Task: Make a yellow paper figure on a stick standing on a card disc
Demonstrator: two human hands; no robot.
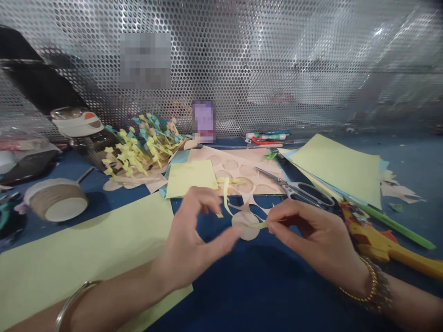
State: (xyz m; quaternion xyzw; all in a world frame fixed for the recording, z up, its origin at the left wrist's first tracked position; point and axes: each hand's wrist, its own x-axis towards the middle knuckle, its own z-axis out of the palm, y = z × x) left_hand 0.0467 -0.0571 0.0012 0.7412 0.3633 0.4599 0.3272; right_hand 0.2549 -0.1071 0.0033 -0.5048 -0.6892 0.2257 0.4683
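Observation:
My right hand (311,235) pinches the end of a thin yellow-green paper strip (259,225) between thumb and fingertips. Part of that strip crosses a pale paper circle (249,234) on the blue table. To its left, my left hand (194,235) is slightly blurred, with thumb and fingers spread apart and nothing between them. A curled yellow paper strip (226,196) stands just beyond the circle. Cut-out pink paper (230,154) with round holes lies behind the hands, partly under a yellow square sheet (192,177). Scissors (294,186) rest near my right hand.
Paper flower sprigs (138,154), a dark bottle (86,140) and a roll of twine (51,196) stand on the left. A large yellow-green sheet (104,244) lies under my left arm. Stacked paper (339,166), a green pen (401,226) and a yellow-handled tool (401,253) are right.

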